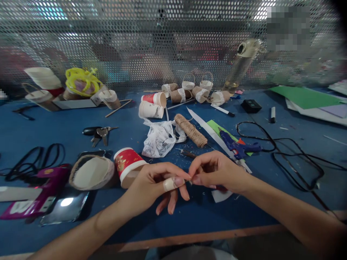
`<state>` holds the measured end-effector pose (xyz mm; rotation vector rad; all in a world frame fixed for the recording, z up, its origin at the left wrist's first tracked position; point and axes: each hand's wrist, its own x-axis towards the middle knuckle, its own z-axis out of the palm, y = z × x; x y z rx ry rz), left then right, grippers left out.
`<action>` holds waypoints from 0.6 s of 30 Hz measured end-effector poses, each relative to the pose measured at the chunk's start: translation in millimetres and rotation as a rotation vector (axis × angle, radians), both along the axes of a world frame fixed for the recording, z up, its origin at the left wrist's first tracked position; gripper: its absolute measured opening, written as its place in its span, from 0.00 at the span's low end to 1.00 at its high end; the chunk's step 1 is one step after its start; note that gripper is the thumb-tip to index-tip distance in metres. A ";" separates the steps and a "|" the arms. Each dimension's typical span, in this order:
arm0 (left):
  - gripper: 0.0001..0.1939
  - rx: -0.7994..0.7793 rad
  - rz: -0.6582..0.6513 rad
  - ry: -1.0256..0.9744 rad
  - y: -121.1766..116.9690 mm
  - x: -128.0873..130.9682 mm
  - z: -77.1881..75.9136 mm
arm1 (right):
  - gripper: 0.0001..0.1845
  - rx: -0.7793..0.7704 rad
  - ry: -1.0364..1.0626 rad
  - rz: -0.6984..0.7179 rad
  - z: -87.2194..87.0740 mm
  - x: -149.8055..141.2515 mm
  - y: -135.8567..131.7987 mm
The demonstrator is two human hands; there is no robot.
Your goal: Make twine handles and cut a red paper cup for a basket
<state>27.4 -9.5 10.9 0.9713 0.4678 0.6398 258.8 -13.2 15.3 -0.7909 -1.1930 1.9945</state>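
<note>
My left hand [159,184], with a tan bandage on its thumb, and my right hand [218,172] meet fingertip to fingertip above the front of the table. Thumb and forefinger are pinched together on each; whatever sits between them is too small to make out. Just behind my left hand lies a red paper cup [127,160] with a gold flower, tipped on its side. A cup wrapped in twine [110,171] stands left of it. Beyond the hands are crumpled white lace [158,139], a roll of jute twine [191,130] and a blue glue gun [240,146].
To the left are a purple glue gun [51,184], a phone [66,207] and keys [102,133]. Several small twine baskets [200,94] and a tilted bottle [240,68] line the mesh screen [141,47]. A black cord [295,141] loops at right, near green paper [306,96].
</note>
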 end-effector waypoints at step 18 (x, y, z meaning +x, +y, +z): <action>0.04 -0.090 -0.052 -0.081 -0.4 3.9 -6.0 | 0.09 0.239 -0.008 -0.135 -7.2 -4.9 -2.8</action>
